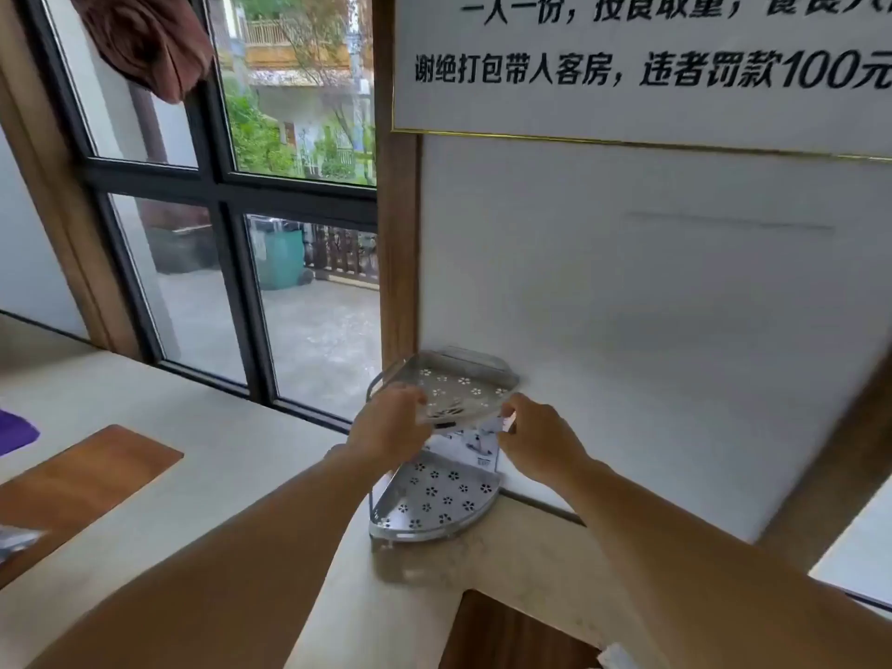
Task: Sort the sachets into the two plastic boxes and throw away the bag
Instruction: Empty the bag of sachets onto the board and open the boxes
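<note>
A white printed bag (pixel 475 449) hangs between the two tiers of a metal corner rack (pixel 434 504) with flower-shaped holes, which stands in the counter's corner. My right hand (pixel 536 444) pinches the bag's upper right edge just under the rack's top tier (pixel 463 386). My left hand (pixel 391 429) is at the front left rim of the top tier with its fingers curled. Blur hides whether it grips the bag or the rim. No plastic boxes or loose sachets are clearly in view.
The rack sits on a pale stone counter (pixel 217 475) against a white wall and a wooden post (pixel 398 243). A wooden board (pixel 82 490), a purple cloth (pixel 14 432) and a blurred silvery object (pixel 14 543) lie at the left. A window is behind.
</note>
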